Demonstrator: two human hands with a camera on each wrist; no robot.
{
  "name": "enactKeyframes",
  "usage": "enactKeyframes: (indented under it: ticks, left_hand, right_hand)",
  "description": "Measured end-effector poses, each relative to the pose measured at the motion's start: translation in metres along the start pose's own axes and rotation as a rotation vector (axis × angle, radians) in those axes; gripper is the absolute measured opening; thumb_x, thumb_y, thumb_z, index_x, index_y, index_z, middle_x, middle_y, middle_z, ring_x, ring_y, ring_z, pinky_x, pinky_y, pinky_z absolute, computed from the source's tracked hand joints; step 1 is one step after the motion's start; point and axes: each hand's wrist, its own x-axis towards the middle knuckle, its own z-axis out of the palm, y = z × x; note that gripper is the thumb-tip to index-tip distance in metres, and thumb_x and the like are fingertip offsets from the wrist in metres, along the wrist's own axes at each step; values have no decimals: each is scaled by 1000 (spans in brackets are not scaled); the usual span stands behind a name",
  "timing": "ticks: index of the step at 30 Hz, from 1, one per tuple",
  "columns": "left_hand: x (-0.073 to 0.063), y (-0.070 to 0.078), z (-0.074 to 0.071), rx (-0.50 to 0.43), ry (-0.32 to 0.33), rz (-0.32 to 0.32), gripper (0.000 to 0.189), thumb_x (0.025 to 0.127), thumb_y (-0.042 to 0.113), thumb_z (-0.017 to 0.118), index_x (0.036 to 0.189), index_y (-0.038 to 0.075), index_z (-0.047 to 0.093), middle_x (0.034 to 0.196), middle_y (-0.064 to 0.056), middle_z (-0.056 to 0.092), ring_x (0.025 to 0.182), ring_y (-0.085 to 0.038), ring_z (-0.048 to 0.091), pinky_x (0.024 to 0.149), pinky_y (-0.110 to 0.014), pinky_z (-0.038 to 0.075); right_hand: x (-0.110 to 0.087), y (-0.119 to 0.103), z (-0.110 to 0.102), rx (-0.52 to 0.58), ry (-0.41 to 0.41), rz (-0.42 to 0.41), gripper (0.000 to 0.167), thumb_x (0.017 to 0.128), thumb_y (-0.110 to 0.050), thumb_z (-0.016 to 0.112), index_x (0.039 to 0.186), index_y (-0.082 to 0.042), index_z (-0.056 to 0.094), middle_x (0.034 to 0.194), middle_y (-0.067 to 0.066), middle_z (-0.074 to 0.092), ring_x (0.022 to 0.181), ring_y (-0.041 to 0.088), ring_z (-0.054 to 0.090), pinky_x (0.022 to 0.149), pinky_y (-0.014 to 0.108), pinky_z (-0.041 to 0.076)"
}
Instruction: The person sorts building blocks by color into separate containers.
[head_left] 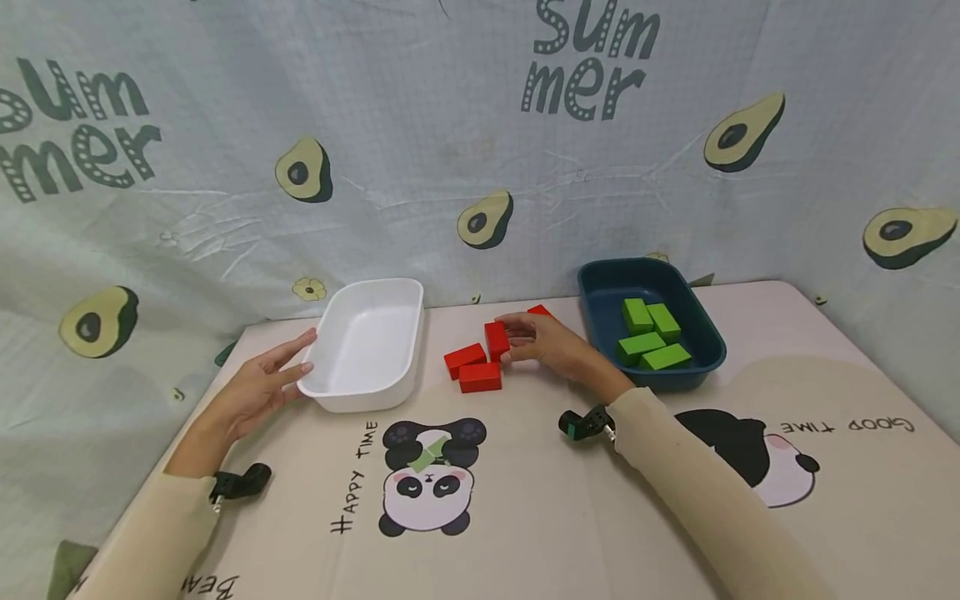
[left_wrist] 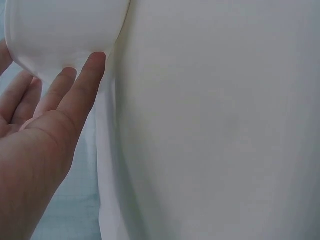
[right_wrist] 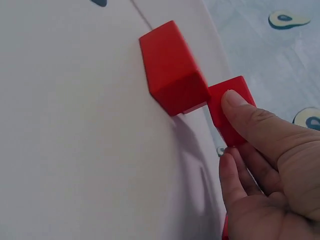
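Observation:
My right hand [head_left: 555, 342] pinches a red block [head_left: 497, 340] between thumb and fingers; in the right wrist view that block [right_wrist: 227, 127] is partly covered by the thumb. Two more red blocks, one at the left [head_left: 463, 359] and one nearer me [head_left: 480, 378], lie just beside it. Another red block [head_left: 540, 310] shows partly behind the right hand. On the left, my left hand [head_left: 258, 387] touches the side of a white container [head_left: 363, 402]. In the left wrist view, its extended fingers [left_wrist: 90, 75] rest against the container's wall.
A dark blue container [head_left: 667, 381] with several green blocks [head_left: 637, 317] in it stands at the back right, close to my right forearm. A cloth printed with avocados [head_left: 486, 221] hangs behind the table. The tablecloth carries panda prints [head_left: 427, 500].

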Motion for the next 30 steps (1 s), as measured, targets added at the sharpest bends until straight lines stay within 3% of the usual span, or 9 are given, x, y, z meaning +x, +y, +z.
enactKeyframes:
  ticks: [4,10,22,30]
  left_hand:
    - [0,1,-1,9,13,-16,74,101,9,63,162,10,21,172,-2,4,142,-15,35,96,-21,54]
    - [1,3,0,42,23,-32,76,101,13,64,163,12,20,172,-1,3,154,-31,17,96,-20,54]
    - [1,1,2,34,7,-17,76,101,12,64,163,10,19,172,-1,4,155,-37,9,96,-19,54]
    - [2,2,2,6,6,-17,75,101,9,63,162,8,18,172,1,7,156,-33,8,97,-19,53]
  right_hand:
    - [0,-10,-1,-11,-6,-23,67,90,-8,77,150,-7,48,149,11,53,140,30,48,114,41,44]
    - [-1,-22,3,-19,-10,-39,69,88,-10,80,149,-8,50,149,10,54,139,28,50,114,38,43]
    - [-6,-32,10,-29,-13,-61,68,87,-16,82,148,-16,53,145,4,57,136,25,52,108,39,50]
    - [-8,-41,12,-10,-13,-71,70,87,-13,81,150,-13,50,148,6,54,138,26,51,109,38,49]
